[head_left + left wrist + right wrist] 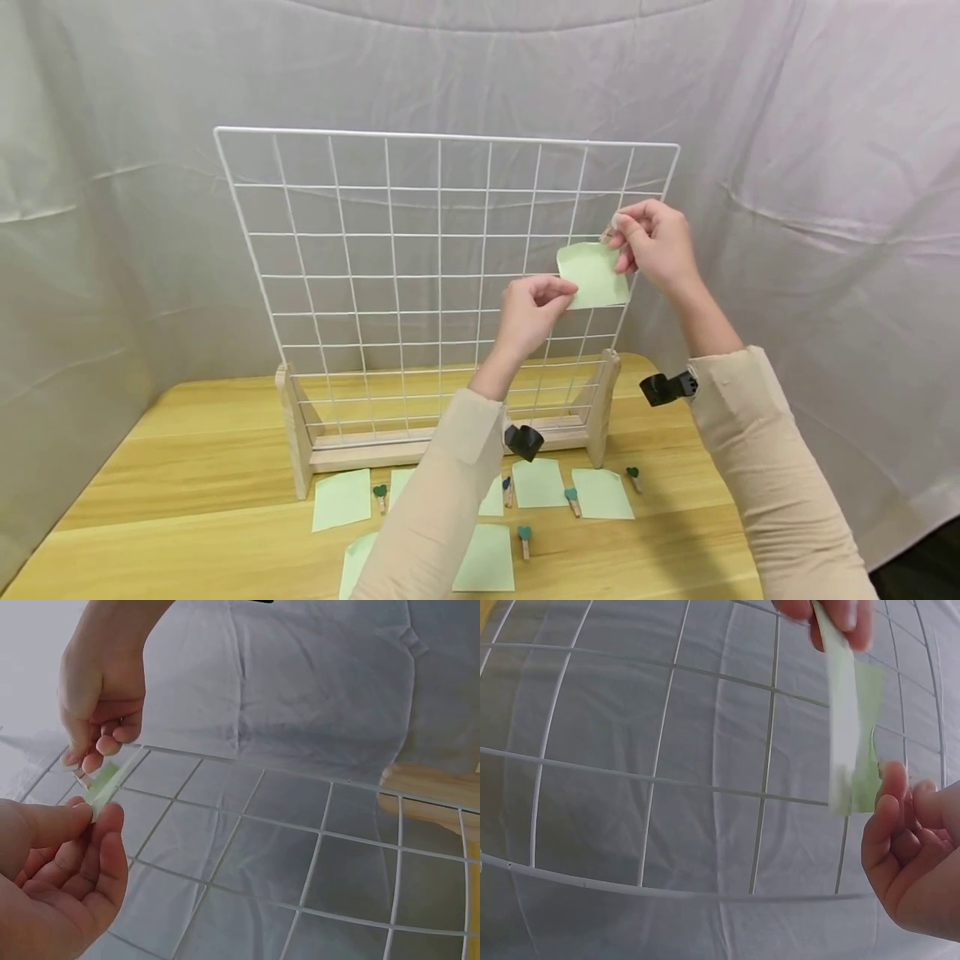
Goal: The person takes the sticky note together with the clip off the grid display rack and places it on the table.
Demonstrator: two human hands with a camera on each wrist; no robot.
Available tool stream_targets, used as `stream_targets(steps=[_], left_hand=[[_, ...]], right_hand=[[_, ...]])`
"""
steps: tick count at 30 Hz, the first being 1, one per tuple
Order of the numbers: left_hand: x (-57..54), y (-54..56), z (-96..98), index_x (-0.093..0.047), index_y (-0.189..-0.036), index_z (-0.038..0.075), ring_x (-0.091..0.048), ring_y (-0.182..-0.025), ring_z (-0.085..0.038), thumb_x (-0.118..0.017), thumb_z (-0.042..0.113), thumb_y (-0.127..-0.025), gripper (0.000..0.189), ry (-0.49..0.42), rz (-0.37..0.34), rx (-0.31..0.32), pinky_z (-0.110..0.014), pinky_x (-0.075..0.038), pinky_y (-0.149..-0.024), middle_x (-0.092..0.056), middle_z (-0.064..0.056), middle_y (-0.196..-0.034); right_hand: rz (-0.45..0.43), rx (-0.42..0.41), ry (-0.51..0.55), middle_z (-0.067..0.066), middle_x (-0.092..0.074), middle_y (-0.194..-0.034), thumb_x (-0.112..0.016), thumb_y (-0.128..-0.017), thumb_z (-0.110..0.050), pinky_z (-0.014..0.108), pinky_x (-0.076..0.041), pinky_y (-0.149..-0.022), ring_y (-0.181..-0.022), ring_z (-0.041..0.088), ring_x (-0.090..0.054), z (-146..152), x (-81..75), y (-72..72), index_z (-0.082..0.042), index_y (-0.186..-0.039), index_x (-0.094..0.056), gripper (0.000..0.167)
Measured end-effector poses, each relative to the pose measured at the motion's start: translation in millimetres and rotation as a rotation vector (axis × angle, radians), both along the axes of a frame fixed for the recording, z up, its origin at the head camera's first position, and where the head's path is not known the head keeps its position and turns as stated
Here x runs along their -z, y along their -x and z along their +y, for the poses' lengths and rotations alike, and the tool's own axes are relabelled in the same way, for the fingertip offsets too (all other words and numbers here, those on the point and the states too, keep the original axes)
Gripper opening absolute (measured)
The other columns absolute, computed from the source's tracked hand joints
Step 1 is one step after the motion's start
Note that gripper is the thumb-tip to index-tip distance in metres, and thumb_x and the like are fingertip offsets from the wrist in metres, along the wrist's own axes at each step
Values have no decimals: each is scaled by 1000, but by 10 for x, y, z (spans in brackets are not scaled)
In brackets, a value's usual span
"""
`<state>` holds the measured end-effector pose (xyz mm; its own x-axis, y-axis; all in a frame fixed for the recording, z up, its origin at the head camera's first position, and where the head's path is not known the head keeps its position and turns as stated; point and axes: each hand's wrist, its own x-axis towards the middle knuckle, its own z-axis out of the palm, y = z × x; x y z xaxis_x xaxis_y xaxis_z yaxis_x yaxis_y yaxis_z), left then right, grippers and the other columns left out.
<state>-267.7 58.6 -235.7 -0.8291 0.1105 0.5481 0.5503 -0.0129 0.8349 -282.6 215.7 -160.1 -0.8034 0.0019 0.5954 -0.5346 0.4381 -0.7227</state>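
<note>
A square of light green paper [594, 273] is held up against the right side of a white wire grid [450, 136]. My left hand [531, 312] pinches its lower left corner between thumb and fingers. At the paper's upper right edge, my right hand [658, 246] pinches a small wooden clothespin [606, 237], partly covered by the fingers. In the left wrist view the paper [103, 791] appears nearly edge-on. The right wrist view shows the paper [843, 720] curved; whether the clothespin bites on paper and wire cannot be told.
Wooden feet [600, 408] hold the grid upright on a wooden table [187, 467]. Several green paper squares [341, 500] lie before it, some behind my left sleeve [435, 517]. Among them are small clothespins with heart tops, such as a teal one [524, 537] and a dark green one [633, 477].
</note>
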Motion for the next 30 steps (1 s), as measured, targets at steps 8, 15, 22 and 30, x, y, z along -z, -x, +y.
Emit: stream_targets(steps=[8,15,22,30], left_hand=[[105,-4,-71,-64,-85,-10,-63,-63,-23,-60,-10,-78,9,13,-67,34,-22,-50,-59,-64,-19,-76],[203,-5,-98,-63,-91,-8,-62,-61,-20,-62,-11,-76,16,3,-115,52,-23,-51,-58,-64,-17,-79],[297,-14,-132,-62,-93,-10,-63,-63,-29,-59,-9,-80,14,10,-103,69,-24,-51,-58,-64,-19,-81],[428,-44,-197,-64,-88,-10,-61,-65,-31,-59,-5,-82,10,51,-74,47,-30,-52,-60,-64,-19,-79]], right_hand=[[-30,53,-73,0,-59,-73,-54,-89,-12,18,-37,-37,-39,9,-48,69,71,-54,8,-100,-55,23],[-45,63,-103,-5,-60,-71,-56,-88,-12,18,-39,-38,-41,9,-50,128,148,-91,10,-98,-58,25],[-67,76,-113,-10,-59,-61,-61,-85,-10,19,-42,-41,-41,6,-49,148,218,-152,10,-95,-62,23],[-83,58,-103,-11,-59,-59,-62,-83,-10,19,-42,-43,-42,8,-49,176,338,-195,11,-98,-62,25]])
